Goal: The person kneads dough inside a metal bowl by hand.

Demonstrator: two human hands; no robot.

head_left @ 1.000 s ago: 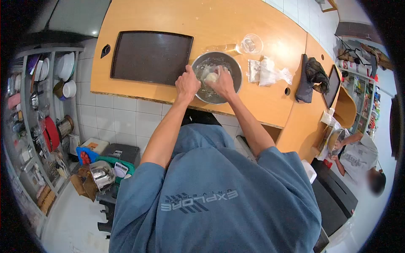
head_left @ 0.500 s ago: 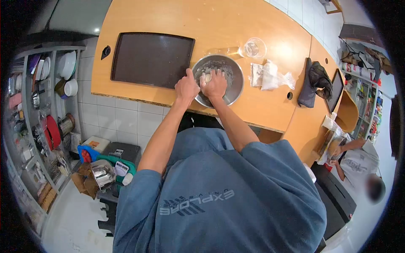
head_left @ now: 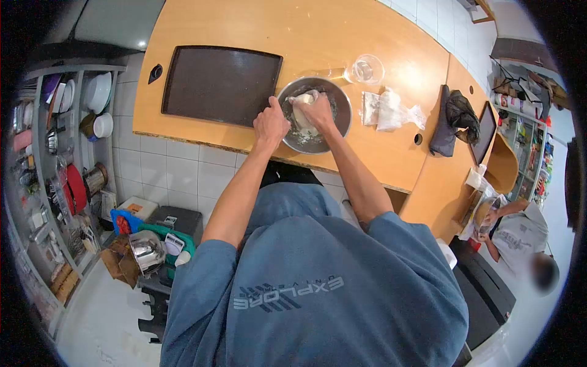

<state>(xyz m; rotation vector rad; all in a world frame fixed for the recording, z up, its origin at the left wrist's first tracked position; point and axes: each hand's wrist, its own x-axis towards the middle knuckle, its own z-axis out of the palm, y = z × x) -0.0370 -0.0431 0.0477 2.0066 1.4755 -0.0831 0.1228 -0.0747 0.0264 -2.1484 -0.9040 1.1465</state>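
Note:
A steel mixing bowl (head_left: 346,119) sits at the front edge of the wooden table, its inner wall smeared with flour. My left hand (head_left: 271,124) is closed at the bowl's left rim, with one finger pointing up along it. Inside the bowl my right hand (head_left: 318,114) grips a pale lump of dough (head_left: 301,109), which is lifted on its far left side. Loose flour and crumbs (head_left: 306,136) lie on the bowl's bottom. Fingertips of the right hand are partly hidden by the dough.
A dark baking tray (head_left: 220,85) lies left of the bowl. Behind and right are a clear plastic cup (head_left: 368,69) and bags of white powder (head_left: 389,110). Farther right lies a dark cloth bundle (head_left: 452,121). Another person (head_left: 520,235) works at the far right. Shelves (head_left: 73,183) stand left.
My right hand has gone from spread and pressing down in the bowl to gripping the dough and lifting its edge. My left hand stays at the rim.

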